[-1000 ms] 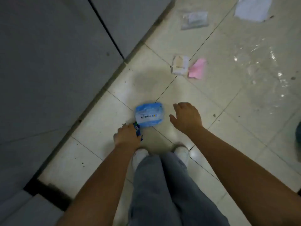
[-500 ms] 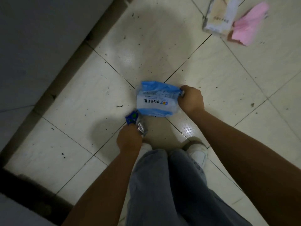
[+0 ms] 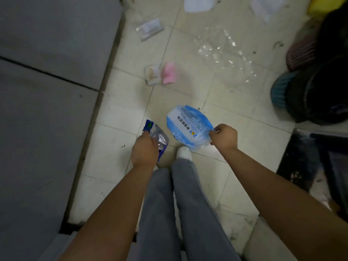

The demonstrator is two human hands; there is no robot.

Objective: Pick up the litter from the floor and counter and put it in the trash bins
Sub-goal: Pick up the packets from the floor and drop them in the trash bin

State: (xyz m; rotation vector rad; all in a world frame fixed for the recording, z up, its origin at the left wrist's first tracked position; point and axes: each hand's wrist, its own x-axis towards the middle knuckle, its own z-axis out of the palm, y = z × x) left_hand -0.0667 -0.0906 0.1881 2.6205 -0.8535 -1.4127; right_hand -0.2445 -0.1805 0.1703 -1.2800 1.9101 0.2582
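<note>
My right hand (image 3: 223, 136) grips one edge of a blue and white plastic packet (image 3: 188, 125) and holds it above the tiled floor (image 3: 235, 117). My left hand (image 3: 144, 150) is closed on a small blue and silver foil wrapper (image 3: 157, 136). More litter lies ahead on the floor: a beige wrapper (image 3: 152, 74), a pink paper (image 3: 169, 72), a clear packet (image 3: 150, 28), a crumpled clear plastic sheet (image 3: 226, 51) and white paper (image 3: 199, 3). At the right edge stand dark-lined trash bins, one pink (image 3: 301, 53) and one teal (image 3: 280, 91).
Grey cabinet fronts (image 3: 47, 91) run along the left side. A dark shelf or frame (image 3: 320, 162) juts in at the lower right. My grey trousers and a white shoe (image 3: 184, 152) are below the hands. A yellow object (image 3: 323, 4) shows at the top right.
The right hand closed on the blue and white packet and lifted it off the floor. The left hand rose with the foil wrapper. The view pulled back and the bins came into sight.
</note>
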